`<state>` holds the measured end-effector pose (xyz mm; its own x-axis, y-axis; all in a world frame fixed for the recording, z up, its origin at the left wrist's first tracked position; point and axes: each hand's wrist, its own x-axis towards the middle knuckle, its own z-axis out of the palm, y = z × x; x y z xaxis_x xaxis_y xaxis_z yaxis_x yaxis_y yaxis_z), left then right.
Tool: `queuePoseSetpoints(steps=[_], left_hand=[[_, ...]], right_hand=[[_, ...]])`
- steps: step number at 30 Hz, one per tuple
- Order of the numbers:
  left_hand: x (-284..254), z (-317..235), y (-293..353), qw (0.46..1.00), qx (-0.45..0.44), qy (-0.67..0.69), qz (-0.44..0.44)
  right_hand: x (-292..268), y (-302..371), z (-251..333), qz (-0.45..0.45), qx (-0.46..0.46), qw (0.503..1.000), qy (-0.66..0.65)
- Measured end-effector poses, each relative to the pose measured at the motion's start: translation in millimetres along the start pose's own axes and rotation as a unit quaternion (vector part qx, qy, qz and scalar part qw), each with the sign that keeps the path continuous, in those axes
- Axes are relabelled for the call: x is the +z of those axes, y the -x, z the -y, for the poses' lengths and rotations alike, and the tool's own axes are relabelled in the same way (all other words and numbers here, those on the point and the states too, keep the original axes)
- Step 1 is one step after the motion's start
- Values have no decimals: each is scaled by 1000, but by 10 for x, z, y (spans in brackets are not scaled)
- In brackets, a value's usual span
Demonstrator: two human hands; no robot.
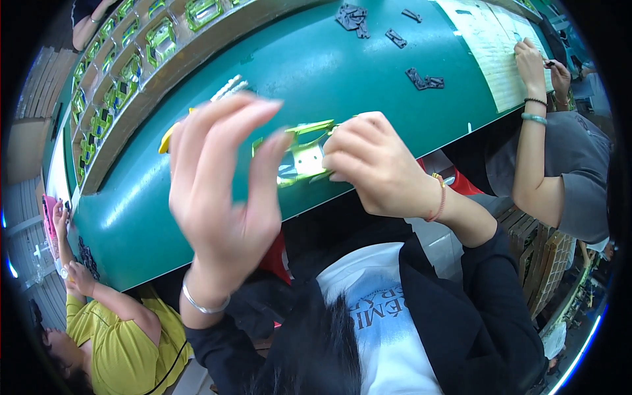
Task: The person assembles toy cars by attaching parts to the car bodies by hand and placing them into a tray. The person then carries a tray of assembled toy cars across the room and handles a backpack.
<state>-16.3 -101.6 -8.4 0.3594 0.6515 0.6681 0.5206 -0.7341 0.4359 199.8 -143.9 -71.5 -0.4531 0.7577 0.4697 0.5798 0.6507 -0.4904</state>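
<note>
My right hand [378, 164] is closed around a small shiny metal part with yellow-green edges [304, 158], held just above the green table [342, 72]. My left hand [220, 184] is raised beside it with fingers spread; its fingertips are next to the part's left end, and I cannot tell if they touch it. A yellow object [166, 138] shows behind my left hand, mostly hidden. A silver bracelet sits on my left wrist, a red cord on my right.
A cardboard divider tray [141, 59] with several green-edged parts runs along the table's far side. Small dark plastic pieces [424, 80] lie on the table. A paper sheet [490, 46] lies at right under another person's hands [533, 62]. A person in yellow [115, 329] sits at left.
</note>
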Motion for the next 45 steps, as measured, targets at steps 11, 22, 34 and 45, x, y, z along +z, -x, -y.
queuePoseSetpoints(steps=[11, 22, 34, 45], left_hand=[[1496, 598, -1293, 963, -62, -155, 213], [1562, 782, -1277, 966, -151, -11, 208], [789, 606, -627, 929, -274, 144, 205], [65, -110, 231, 985, -146, 39, 84]], right_hand=[[79, 20, -156, -2, -74, 996, 51], [46, 39, -244, -17, -71, 997, -2], [94, -61, -163, -102, 79, 991, -35], [84, -84, -103, -78, 80, 994, -5]])
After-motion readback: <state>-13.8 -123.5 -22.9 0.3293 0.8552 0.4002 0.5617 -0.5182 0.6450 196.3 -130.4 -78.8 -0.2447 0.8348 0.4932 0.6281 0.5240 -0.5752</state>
